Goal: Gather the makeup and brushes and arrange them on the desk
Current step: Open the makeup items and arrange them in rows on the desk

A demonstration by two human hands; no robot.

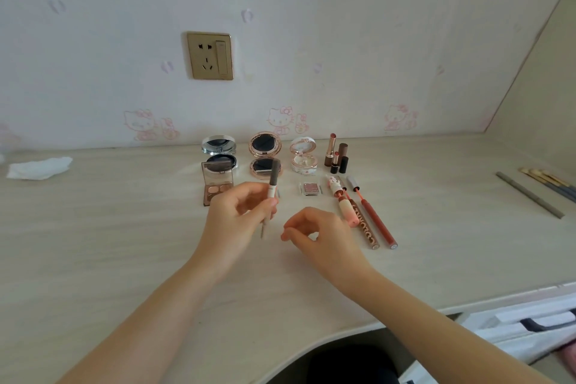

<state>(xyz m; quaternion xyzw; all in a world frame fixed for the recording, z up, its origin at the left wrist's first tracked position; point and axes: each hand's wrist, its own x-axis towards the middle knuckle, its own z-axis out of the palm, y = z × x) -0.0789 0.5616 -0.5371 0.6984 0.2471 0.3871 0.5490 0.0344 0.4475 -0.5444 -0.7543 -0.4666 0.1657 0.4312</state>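
Palette [217, 185] lies open showing brown pans; left hand [232, 221] pinches makeup pen [273, 179].

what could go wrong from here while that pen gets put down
1. The left hand pinches the brown-capped makeup pen upright in front of the open rose-gold compact. Moving it forward might knock the propped lid.
2. The uncapped lipsticks stand upright, packed together with their caps. A nudge from the right hand could topple several.
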